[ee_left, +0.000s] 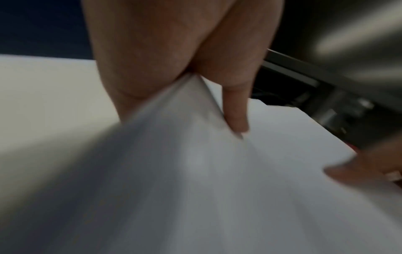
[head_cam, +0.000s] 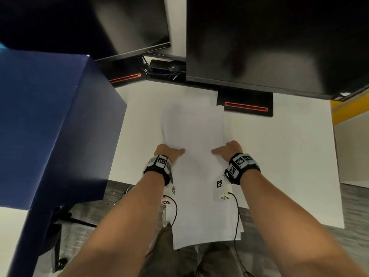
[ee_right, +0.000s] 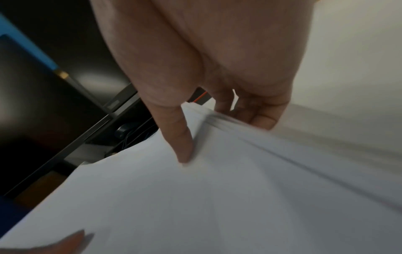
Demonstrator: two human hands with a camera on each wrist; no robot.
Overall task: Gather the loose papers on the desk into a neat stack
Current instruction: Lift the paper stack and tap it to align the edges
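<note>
A stack of white papers (head_cam: 197,176) is held between both hands above the white desk (head_cam: 279,152), its near end reaching out past the desk's front edge. My left hand (head_cam: 169,151) grips the stack's left edge, thumb on top and fingers underneath. My right hand (head_cam: 226,149) grips the right edge the same way. In the left wrist view the thumb presses the papers (ee_left: 195,171) from above. The right wrist view shows several sheet edges of the papers (ee_right: 239,189) fanned under my right hand (ee_right: 217,134). Both wrist views are blurred.
Two dark monitors (head_cam: 275,43) stand at the back on stands with red stripes (head_cam: 246,106). A dark blue panel (head_cam: 50,120) rises close on the left. Cables (head_cam: 165,70) lie behind the monitors. White desk surface stretches to the right.
</note>
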